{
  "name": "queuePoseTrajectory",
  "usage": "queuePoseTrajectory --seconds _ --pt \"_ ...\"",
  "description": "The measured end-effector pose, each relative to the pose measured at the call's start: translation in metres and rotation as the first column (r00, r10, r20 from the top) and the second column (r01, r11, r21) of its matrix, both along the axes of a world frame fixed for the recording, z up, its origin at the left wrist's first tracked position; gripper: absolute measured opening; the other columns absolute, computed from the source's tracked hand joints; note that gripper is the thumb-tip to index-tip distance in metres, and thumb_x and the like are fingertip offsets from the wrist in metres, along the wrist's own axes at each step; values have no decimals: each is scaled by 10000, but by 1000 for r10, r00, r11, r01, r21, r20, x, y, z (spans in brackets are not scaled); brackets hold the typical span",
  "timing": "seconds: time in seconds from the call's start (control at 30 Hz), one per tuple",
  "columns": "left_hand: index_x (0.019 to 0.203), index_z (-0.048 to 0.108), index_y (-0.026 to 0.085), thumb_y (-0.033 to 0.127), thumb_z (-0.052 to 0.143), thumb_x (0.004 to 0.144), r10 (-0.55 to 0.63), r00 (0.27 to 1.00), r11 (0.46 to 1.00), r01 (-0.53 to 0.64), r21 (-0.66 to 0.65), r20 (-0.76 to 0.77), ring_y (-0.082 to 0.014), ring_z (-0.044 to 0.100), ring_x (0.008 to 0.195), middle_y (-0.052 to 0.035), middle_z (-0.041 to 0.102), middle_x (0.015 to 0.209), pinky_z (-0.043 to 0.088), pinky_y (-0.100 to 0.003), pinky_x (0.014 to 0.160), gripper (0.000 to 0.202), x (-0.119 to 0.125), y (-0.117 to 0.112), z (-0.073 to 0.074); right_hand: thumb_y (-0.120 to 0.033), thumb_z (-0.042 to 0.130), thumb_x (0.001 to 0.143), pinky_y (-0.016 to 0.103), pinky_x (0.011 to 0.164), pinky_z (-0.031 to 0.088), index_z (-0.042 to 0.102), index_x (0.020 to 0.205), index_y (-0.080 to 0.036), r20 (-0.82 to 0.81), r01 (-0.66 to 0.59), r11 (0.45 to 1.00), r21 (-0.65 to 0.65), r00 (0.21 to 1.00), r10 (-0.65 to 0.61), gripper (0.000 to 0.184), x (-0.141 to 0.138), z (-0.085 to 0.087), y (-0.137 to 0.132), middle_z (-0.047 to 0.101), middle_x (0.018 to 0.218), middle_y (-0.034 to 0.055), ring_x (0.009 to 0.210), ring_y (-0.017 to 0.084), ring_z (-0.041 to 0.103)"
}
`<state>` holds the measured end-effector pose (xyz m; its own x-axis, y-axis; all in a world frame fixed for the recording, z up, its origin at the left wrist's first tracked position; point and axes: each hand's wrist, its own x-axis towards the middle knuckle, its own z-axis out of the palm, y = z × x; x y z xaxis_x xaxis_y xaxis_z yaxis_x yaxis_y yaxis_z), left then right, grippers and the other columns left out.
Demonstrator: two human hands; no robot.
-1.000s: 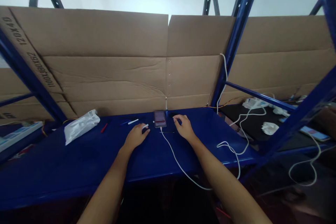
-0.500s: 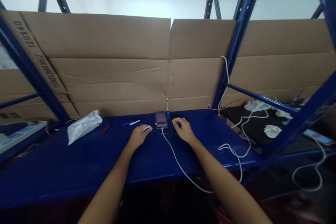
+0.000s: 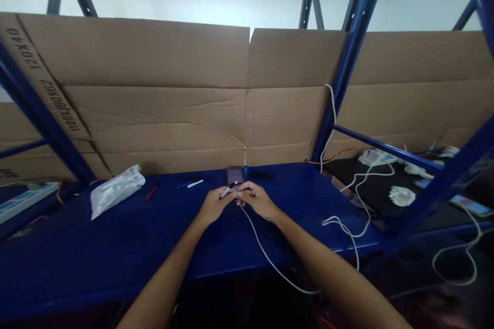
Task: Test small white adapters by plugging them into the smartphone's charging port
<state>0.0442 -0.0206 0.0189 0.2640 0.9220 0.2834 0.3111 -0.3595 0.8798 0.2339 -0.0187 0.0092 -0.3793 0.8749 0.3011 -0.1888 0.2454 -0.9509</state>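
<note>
1. Stick, small and pale with a dark tip, sits pinched in your left hand, whose thumb and fingers are nearly closed on it. It is too small to tell what it is or to read any writing on it.
2. Your right hand is half curled, its fingertips meeting the left fingers right beside the stick. You cannot tell from this view whether it has hold of the stick too.
3. Both hands are above the blue shelf, just in front of a phone that lies flat with its screen lit, partly hidden by your fingers.
4. White cable runs from under your hands, over the shelf edge and down to your right.
5. Left of the phone lie a white pen, a blue pen, a red pen and a white plastic bag; its label is too small to read. Just right of the phone lies a black strip.
6. Cardboard stands behind the shelf, printed "120X40" and, below that, a longer code that looks like "1100X980X62".
7. Farther right, on a lower black surface, are a power strip, a crumpled tissue and a second phone.
</note>
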Motion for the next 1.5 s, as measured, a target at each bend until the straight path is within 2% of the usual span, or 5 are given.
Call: queuePoseTrajectory --seconds 0.17,0.37,0.63,1.3,1.5 --pt "1023 658 206 599 659 826 156 977 984 -142 107 -143 -173 580 705 -4 676 822 411 -258 649 439 -4 -2 -3 -537 728 809 268 614 466 613 908 -214 -5 200 977 78 980 -200 357 9 2 8 689 745 -1 614 138 595" --pt "934 676 239 573 506 948 387 810 899 -226 374 -441 -235 616 845 -40 671 865 416 -338 786 375 -10 -7 -2 -507 663 854 308 702 488 696 913 -198 67 469 840 273 861 -503 316 27 1 17 709 813 45 727 188 625" --pt "901 689 233 540 461 987 416 792 869 -200 453 -448 -218 594 801 -39 640 815 397 -327 771 391 -11 -5 -1 -307 594 944 337 774 485 747 984 -237 284 269 705 657 777 -561 173 28 7 2 700 906 69 840 210 609" --pt "910 689 221 499 459 999 334 841 892 -135 432 -426 -215 575 794 -43 639 834 403 -333 784 372 -11 -7 0 -292 613 942 358 826 502 761 978 -243 311 208 727 654 803 -509 159 29 8 2 710 911 67 880 217 645" --pt "1036 683 222 466 428 1019 250 865 909 -55 412 -435 -233 591 881 -61 657 918 427 -353 843 354 -10 -7 -3 -280 604 942 400 896 521 719 1160 -266 328 204 772 602 818 -472 246 28 5 1 763 1011 60 922 230 690"
